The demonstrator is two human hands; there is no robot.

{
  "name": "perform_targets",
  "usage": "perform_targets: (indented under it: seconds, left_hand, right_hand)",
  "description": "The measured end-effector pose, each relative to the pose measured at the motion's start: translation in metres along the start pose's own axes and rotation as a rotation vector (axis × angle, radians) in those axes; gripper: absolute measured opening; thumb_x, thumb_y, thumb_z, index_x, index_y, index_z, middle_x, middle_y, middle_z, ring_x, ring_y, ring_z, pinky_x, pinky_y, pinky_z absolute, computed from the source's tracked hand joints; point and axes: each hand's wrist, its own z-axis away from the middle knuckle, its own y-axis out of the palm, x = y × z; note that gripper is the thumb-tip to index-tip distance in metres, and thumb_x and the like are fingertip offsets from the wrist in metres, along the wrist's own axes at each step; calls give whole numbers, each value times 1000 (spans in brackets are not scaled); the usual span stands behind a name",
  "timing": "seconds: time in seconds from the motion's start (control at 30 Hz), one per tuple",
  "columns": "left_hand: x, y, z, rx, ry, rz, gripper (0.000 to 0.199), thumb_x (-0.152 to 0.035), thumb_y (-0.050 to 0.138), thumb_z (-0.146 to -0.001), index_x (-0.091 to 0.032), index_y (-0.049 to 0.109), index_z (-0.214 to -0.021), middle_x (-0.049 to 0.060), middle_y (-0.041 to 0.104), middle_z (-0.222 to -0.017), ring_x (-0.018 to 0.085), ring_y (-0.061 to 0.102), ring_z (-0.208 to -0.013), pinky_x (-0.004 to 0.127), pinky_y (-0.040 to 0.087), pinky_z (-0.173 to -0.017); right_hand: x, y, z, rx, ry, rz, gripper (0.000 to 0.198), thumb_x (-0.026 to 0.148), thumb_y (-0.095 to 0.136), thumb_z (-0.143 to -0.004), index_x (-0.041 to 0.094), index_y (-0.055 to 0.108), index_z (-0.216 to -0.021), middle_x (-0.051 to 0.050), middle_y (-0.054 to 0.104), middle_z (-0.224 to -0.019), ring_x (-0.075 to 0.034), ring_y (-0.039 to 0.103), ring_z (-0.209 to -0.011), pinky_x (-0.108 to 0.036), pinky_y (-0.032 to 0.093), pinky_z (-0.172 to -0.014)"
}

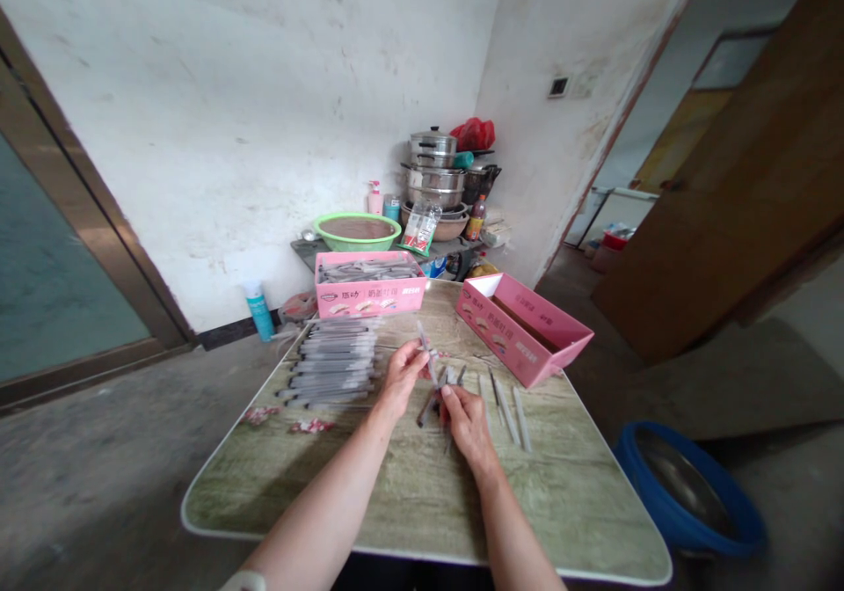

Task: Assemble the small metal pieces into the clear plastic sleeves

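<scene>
Between thumb and fingers, my left hand [403, 373] holds a slim translucent pen-like stick [423, 336] by its upper part, tilted. My right hand [467, 419] is closed at the stick's lower, darker end; whether it grips a separate small part is hidden. Behind and below the fingers lies a small heap of similar sticks and dark pieces [427, 411]. To the left, a neat pile of grey translucent sticks with dark ends [339, 362] covers part of the table. Several loose pale sticks [520, 419] lie right of my right hand.
A pink box [373, 299] full of sticks stands at the table's back edge. Another pink box [520, 331] sits at the back right. Behind are a green basin [357, 244] and stacked pots [433, 186]. A blue tub [692, 485] stands on the floor, right.
</scene>
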Motion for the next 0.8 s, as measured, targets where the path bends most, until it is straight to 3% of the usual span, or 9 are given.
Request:
perform_targets:
  seconds: [0.33,0.63,0.8]
  left_hand:
    - [-3,-4,0,62,-9,24,42,-40,75,-72,-14,66,-103,6,67,-84,16,62,-73,25,51,-61]
    - [3,-7,-2,-7,-44,68,36,-39,80,-65,-12,67,-85,5,68,-77,13,60,-66,24,50,-60]
    - [4,-8,-3,11,-37,75,35,-37,80,-66,-13,67,-88,4,66,-78,13,60,-68,24,51,-62]
  right_hand:
    - [-5,2,-2,21,80,-177,39,47,49,-91,15,64,-75,3,54,-50,-9,40,-42,-21,30,-45]
    - [-4,2,-1,-35,125,-284,40,46,58,-85,16,56,-59,2,53,-46,-7,40,-37,-20,28,-40]
    - [-4,3,-2,49,166,-356,40,52,53,-87,15,62,-76,1,58,-50,-7,43,-35,-19,29,-38]
